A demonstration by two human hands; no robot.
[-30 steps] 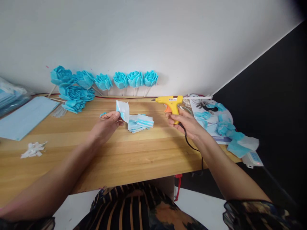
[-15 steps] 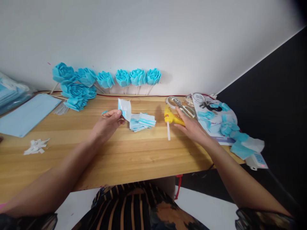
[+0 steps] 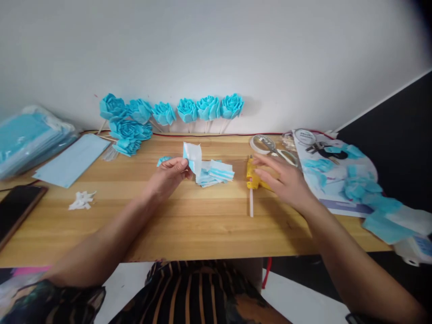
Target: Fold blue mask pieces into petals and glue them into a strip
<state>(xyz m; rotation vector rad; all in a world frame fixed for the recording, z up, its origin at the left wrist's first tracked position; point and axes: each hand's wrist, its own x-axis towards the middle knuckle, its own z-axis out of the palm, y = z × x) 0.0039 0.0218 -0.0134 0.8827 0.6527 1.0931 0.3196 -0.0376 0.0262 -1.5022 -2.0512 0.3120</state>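
Note:
My left hand (image 3: 171, 176) pinches a small square of white-and-blue fabric (image 3: 194, 157) between thumb and finger. Behind its fingers a bit of blue material (image 3: 164, 160) shows; whether the hand holds this too is hidden. Just past the held square lies a pile of cut white-and-blue fabric pieces (image 3: 218, 173). A yellow glue gun (image 3: 251, 176) rests on the table, its white glue stick (image 3: 251, 204) pointing toward me. Over its handle hovers my right hand (image 3: 286, 180), fingers apart and nothing gripped.
Several blue fabric roses (image 3: 208, 108) on sticks line the wall. Scissors (image 3: 286, 156) and a tape roll (image 3: 259, 143) lie beyond my right hand, near a bag with blue scraps (image 3: 320, 165). Leftward are a blue sheet stack (image 3: 74, 159), white scraps (image 3: 82, 200) and a phone (image 3: 20, 207).
My right hand has let go of the yellow glue gun, which now lies on the table. The left hand still holds the fabric square. The view has turned left.

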